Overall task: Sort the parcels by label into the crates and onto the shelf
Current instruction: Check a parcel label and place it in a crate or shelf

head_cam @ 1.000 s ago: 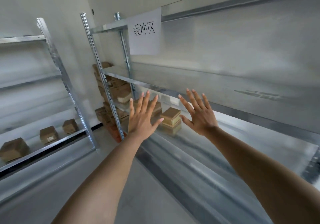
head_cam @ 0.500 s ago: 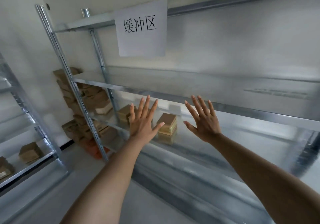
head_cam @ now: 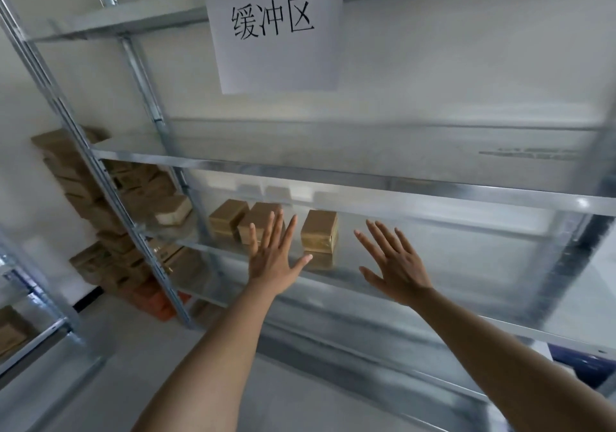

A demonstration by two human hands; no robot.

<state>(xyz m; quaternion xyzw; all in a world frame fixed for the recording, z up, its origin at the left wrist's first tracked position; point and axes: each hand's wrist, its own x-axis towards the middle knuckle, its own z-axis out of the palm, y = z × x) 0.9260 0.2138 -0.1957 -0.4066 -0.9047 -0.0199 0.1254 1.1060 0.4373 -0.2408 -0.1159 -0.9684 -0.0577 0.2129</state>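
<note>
I have both hands out flat, fingers spread, holding nothing: left hand [head_cam: 274, 258] before the parcels, right hand [head_cam: 393, 261] beside them. The nearest parcel [head_cam: 319, 231] sits on the shelf [head_cam: 433, 198] between my hands. It looks a small taped carton, probably light and stiff; I'd clamp its two side faces.

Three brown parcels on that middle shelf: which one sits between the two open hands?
The rightmost parcel, standing apart from the other two. It shows between the left hand and right hand; the middle parcel is partly behind the left fingers.
</note>
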